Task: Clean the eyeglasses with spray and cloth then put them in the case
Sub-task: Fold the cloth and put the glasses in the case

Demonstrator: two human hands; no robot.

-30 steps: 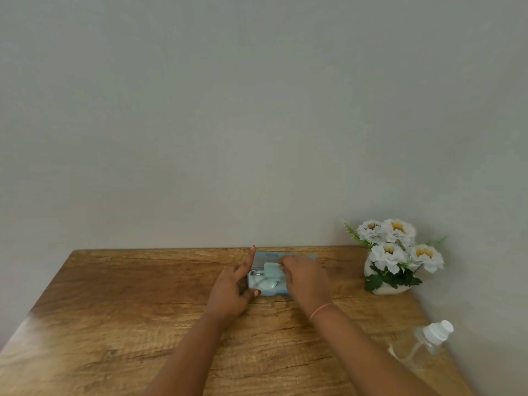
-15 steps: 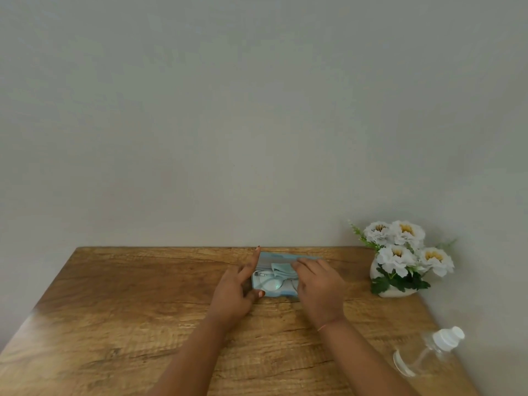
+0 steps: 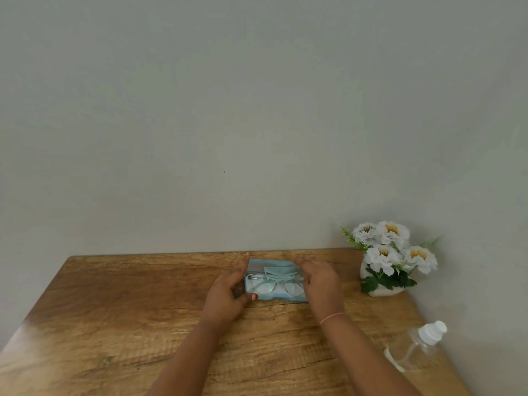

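Glasses [image 3: 274, 287] lie folded inside the open blue case [image 3: 274, 298], which sits at the far middle of the table [image 3: 114, 310], close to the wall. The cloth [image 3: 278, 274] is bunched on top of them, toward the far side of the case. The left hand [image 3: 225, 295] holds the case's left end, thumb hooked on the near edge and forefinger stretched along the side. The right hand [image 3: 320, 281] is flat over the right end with straight fingers, gripping nothing; I cannot tell whether it touches the case.

From my seat I judge the cleaning done and only the closing left. My worry is the cloth: it stands proud of the glasses, so a lid brought down on it may not shut fully, or may press the bundle onto the lenses. A corner could also hang over the rim and get pinched. If the left hand slackens while the right swings the lid, the light case may skid toward the wall. The spray bottle [image 3: 414, 350] lies near the right edge, well apart, as do the flowers [image 3: 388, 252], so neither should interfere.
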